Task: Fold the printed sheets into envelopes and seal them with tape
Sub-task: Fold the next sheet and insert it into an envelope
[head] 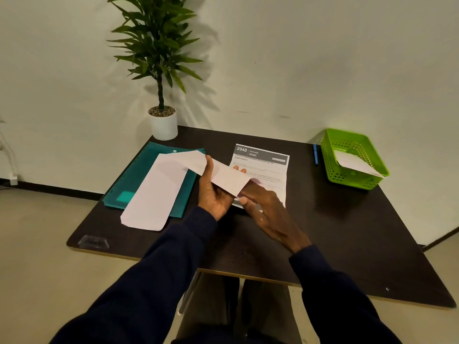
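Printed sheet (pixel 263 160) lies flat on the dark table (pixel 347 232), its grey header reading "2940" and "KITCHEN", with a bold title below ending in "Restocking and Organization"; the smaller text is too blurred to read.

Above the sheet's left half, a white envelope (pixel 223 173) is held off the table. The left hand (pixel 213 194) grips it, thumb curled over the top face and fingertips (pixel 239 169) showing behind its far edge. The right hand (pixel 270 212), over the sheet's near end, has fairly straight fingers meeting the envelope's lower right end; I cannot tell whether they pinch it or only touch it.

Right of the sheet, at the table's far corner, stands a green perforated basket (pixel 330 157) holding one folded white paper (pixel 352 162) that leans on its rim. A blue pen (pixel 315 153) lies between the sheet and the basket.

Left of the sheet, a teal plastic folder (pixel 139 175) lies flat with a second long white envelope (pixel 156 194) resting on it, its near end overhanging the folder. Beyond the folder stands a potted plant (pixel 164 125) in a white pot. Well left of the sheet, by the table's near edge, sits a small clear object (pixel 93 242), too blurred to identify.
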